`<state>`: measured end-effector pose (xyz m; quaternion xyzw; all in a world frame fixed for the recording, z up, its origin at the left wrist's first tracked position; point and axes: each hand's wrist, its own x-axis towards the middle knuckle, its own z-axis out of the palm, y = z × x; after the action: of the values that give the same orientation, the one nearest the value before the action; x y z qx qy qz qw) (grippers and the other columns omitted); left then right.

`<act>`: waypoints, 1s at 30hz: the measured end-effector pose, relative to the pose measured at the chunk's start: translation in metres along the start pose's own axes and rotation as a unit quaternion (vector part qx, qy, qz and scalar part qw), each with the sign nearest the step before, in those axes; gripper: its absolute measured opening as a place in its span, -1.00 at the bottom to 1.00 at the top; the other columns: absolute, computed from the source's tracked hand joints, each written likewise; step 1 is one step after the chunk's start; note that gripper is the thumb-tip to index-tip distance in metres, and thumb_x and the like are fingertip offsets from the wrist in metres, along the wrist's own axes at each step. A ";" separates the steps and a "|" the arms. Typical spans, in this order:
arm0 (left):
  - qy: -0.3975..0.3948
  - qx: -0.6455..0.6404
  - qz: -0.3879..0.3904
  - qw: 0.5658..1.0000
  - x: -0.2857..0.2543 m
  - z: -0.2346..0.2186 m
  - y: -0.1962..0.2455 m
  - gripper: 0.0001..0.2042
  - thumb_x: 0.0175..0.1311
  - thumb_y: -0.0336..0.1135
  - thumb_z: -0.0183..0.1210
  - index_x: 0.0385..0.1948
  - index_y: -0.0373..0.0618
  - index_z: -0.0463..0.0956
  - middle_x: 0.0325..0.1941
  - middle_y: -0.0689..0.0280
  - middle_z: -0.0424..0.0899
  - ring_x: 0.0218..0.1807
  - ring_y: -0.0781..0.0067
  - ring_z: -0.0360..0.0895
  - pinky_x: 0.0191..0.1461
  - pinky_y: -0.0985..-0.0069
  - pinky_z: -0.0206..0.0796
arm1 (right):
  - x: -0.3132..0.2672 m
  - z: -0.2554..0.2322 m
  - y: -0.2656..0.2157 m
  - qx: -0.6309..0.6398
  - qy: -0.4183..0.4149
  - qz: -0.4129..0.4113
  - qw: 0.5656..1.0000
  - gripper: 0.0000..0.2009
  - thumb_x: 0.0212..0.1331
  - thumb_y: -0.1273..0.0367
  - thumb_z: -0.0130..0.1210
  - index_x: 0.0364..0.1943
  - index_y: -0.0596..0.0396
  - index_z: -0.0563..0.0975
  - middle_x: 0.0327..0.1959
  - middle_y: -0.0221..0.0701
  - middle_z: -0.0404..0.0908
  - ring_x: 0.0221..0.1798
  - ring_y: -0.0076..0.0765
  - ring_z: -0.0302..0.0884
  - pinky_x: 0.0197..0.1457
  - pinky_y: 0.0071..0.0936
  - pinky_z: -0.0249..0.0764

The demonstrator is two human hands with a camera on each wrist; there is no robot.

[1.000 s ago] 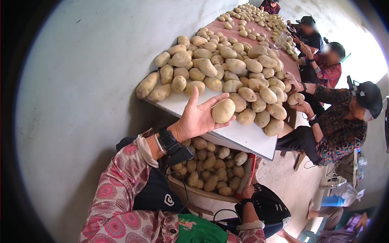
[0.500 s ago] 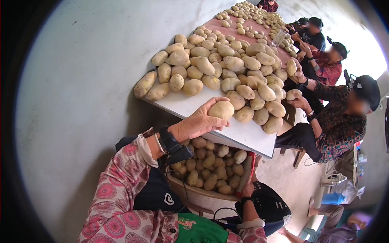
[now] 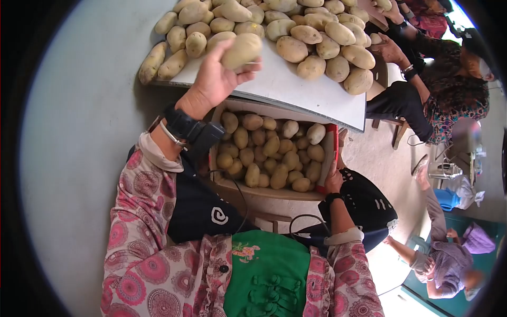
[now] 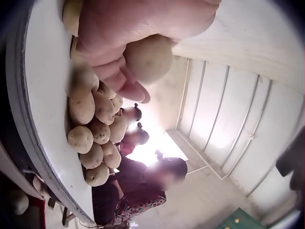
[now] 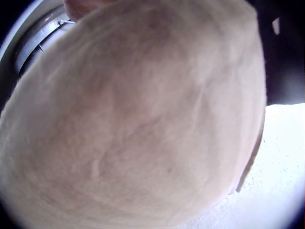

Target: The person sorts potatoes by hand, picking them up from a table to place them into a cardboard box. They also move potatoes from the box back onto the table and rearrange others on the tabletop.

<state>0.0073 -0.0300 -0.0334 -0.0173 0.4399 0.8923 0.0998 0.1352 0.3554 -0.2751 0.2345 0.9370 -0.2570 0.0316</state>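
One potato (image 3: 241,50) sits gripped in the left hand (image 3: 214,79), above the table's (image 3: 296,90) near edge. The right hand (image 3: 334,180) clasps the crate's (image 3: 328,153) right rim; about thirty potatoes fill it.

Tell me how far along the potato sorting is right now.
Partly done, it seems. The crate below the table already holds many potatoes. In hand: the left hand grips one potato above the table edge, while the right hand rests on the crate's red rim. Left: a big pile of potatoes lies on the table, so much work likely remains.
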 end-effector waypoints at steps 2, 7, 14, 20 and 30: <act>-0.088 0.013 -0.033 0.995 -0.004 0.007 -0.008 -0.50 0.26 0.00 -0.14 0.06 -0.24 0.27 -0.01 0.08 0.43 -0.09 0.31 0.46 -0.09 0.48 0.34 | 0.003 0.003 0.005 0.007 -0.004 0.008 1.000 -0.22 0.18 -0.19 -0.50 -0.40 0.30 0.54 -0.38 0.15 0.51 -0.18 0.32 0.42 -0.09 0.03 0.30; -0.297 0.054 -0.096 0.948 -0.011 0.019 -0.032 -0.49 0.29 -0.04 -0.17 0.17 -0.19 0.17 0.25 0.14 0.21 0.25 0.21 0.21 0.23 0.32 0.11 | 0.001 0.000 0.001 0.005 -0.010 0.027 1.000 -0.22 0.18 -0.19 -0.50 -0.40 0.30 0.53 -0.38 0.15 0.51 -0.17 0.31 0.42 -0.08 0.03 0.29; -0.089 0.096 -0.001 0.991 0.007 0.004 -0.011 -0.67 0.30 -0.12 -0.12 -0.08 -0.15 0.38 -0.04 0.25 0.51 0.01 0.37 0.45 0.06 0.46 0.27 | 0.011 0.012 0.024 -0.007 -0.023 0.016 1.000 -0.25 0.19 -0.18 -0.48 -0.29 0.25 0.56 -0.30 0.11 0.52 -0.14 0.24 0.44 -0.06 -0.04 0.31; -0.103 0.374 -0.075 0.919 0.003 0.000 -0.017 -0.78 0.17 -0.26 0.05 -0.20 -0.14 0.44 -0.25 0.37 0.54 -0.24 0.58 0.45 -0.20 0.60 0.33 | 0.000 -0.003 -0.002 0.038 -0.036 0.003 0.999 -0.19 0.21 -0.18 -0.55 -0.25 0.39 0.51 -0.28 0.13 0.51 -0.13 0.21 0.44 -0.03 -0.08 0.30; 0.100 0.772 0.316 0.542 0.023 -0.031 0.015 -0.49 -0.07 -0.37 0.15 0.03 -0.24 0.29 0.17 -0.01 0.26 0.24 0.04 0.18 0.23 0.26 0.08 | -0.004 -0.004 -0.001 0.024 -0.024 0.026 0.999 -0.16 0.16 -0.23 -0.53 -0.26 0.36 0.53 -0.30 0.12 0.52 -0.11 0.23 0.42 -0.01 -0.07 0.28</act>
<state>-0.0195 -0.0593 -0.0433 0.1177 0.9430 0.1737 -0.2584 0.1387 0.3547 -0.2708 0.2536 0.9230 -0.2839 0.0556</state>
